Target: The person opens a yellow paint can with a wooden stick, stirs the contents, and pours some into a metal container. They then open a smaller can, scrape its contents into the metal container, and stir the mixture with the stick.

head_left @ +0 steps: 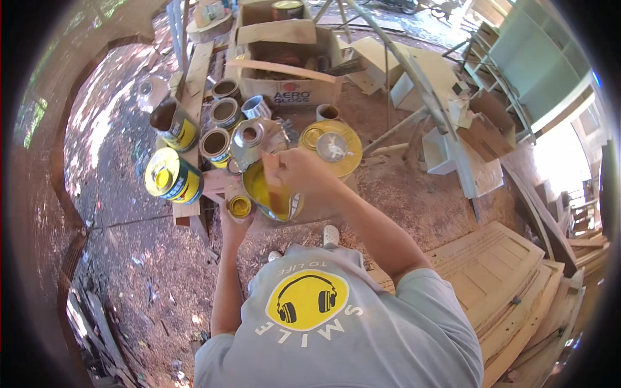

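My left hand (234, 225) is wrapped round a small can (239, 207) with yellow inside, held upright beside a wider open tin. That tin (284, 213) holds yellow paint (262, 191) and has paint smeared on its inner wall. My right hand (303, 173) is closed over the tin, gripping a flat wooden stick (274, 171) that points down toward the paint. Motion blurs this hand, and the stick's lower end is hard to make out. Just beyond stands a metal can (251, 136) on crumpled foil-like material.
Open cans (225, 111) cluster behind my hands. A yellow-labelled tin (173, 176) stands at left, and a large round yellow lid (346, 145) lies at right. Cardboard box (284, 90) sits at the back. Wooden panels (491, 271) lie to the right, near poles (414, 84).
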`<state>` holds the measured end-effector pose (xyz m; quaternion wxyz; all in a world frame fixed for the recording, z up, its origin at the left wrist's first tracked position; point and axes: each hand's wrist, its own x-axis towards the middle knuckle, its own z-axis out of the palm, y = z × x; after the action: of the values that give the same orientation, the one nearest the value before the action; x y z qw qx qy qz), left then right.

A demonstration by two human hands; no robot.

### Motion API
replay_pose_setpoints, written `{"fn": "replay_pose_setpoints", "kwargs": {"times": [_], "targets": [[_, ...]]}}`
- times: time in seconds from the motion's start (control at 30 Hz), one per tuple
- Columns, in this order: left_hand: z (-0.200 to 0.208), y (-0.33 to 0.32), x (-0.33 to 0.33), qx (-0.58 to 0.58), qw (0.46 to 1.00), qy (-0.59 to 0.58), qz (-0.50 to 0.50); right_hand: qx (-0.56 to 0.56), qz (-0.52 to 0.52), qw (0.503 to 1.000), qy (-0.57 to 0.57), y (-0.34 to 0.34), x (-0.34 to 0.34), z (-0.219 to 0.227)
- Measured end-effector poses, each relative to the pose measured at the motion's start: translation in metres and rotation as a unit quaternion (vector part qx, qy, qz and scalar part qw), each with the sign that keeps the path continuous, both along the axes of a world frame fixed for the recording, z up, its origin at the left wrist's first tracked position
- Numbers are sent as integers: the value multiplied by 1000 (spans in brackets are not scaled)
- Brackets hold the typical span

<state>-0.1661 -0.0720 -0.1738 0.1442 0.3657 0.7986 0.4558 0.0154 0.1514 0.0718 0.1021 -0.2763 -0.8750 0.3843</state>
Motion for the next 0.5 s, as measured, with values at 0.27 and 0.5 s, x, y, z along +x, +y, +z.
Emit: {"fn": "replay_pose_setpoints", "kwargs": {"times": [0.27,0.5], "targets": [[-10,13,6,40,997,41,53,160,33,987,-3,11,-1,-11],[-7,11,9,-3,996,55,66,50,30,981,183,-3,-7,-21]]}}
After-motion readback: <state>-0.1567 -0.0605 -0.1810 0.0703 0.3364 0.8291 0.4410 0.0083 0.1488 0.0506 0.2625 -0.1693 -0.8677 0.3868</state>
